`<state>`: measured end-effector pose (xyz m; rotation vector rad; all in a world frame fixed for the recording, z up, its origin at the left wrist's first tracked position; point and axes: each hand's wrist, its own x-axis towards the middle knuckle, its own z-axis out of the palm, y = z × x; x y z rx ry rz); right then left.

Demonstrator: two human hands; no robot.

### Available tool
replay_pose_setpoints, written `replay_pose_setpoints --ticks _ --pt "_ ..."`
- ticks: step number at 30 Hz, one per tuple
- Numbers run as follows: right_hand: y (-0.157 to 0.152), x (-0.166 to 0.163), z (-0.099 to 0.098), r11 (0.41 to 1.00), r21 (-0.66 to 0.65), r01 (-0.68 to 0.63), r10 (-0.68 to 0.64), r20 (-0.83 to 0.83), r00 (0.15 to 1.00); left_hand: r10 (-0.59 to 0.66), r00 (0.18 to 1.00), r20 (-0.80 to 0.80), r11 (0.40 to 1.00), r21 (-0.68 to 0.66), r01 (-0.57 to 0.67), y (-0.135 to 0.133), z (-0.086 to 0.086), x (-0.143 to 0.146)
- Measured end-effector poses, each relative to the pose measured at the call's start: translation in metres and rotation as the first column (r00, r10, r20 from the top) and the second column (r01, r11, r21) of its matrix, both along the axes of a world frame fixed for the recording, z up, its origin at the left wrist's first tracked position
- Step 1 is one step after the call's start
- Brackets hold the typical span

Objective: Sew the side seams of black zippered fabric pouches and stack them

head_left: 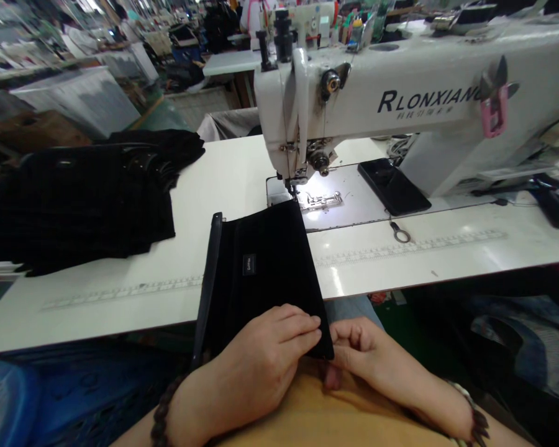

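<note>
A black fabric piece (270,261) with a small label (249,264) and a smooth dark trim along its left edge lies over the table's front edge. Its far right corner reaches the needle area of the sewing machine (302,155). Across the near part of the fabric lies my left hand (270,354), fingers together and curled over it, thumb hidden. At the near right corner, my right hand (361,347) pinches the fabric edge between thumb and bent fingers.
Black fabric pieces (84,198) are stacked at the table's left. A black phone (394,186) rests on the machine bed, near a small ring-ended tool (400,233). Pink-handled snips (495,112) hang on the machine arm. A blue basket (88,397) stands below left. People work farther back.
</note>
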<state>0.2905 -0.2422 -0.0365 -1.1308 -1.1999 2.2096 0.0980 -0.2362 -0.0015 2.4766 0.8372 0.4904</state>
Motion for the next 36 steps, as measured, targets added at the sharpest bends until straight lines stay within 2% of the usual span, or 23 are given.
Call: replay_pose_setpoints --ticks 5,11,17,24,28,36 --pt "0.000 0.000 0.000 0.999 -0.042 -0.003 0.002 -0.029 1.000 -0.009 1.000 0.002 1.000 0.028 0.009 -0.001 -0.002 -0.002" --pt "0.000 0.000 0.005 1.000 -0.016 -0.016 0.016 -0.012 1.000 -0.014 1.000 -0.002 0.998 0.055 0.014 -0.002 -0.009 -0.003" --pt "-0.001 0.002 0.002 0.998 -0.059 -0.025 0.024 -0.026 0.999 -0.014 1.000 0.028 0.994 0.109 0.011 0.000 -0.008 -0.003" --pt "-0.001 -0.001 0.006 0.986 -0.167 -0.007 -0.012 -0.116 0.993 -0.036 0.999 0.023 0.980 0.196 0.030 -0.002 -0.009 -0.004" --pt "-0.003 0.000 0.005 0.973 -0.225 0.047 -0.092 -0.197 0.976 -0.045 0.999 0.022 0.972 0.233 0.039 -0.002 -0.010 -0.004" --pt "-0.005 -0.003 0.000 0.969 -0.242 0.047 -0.106 -0.237 0.966 -0.026 1.000 0.003 0.965 0.261 0.025 -0.003 -0.007 -0.002"
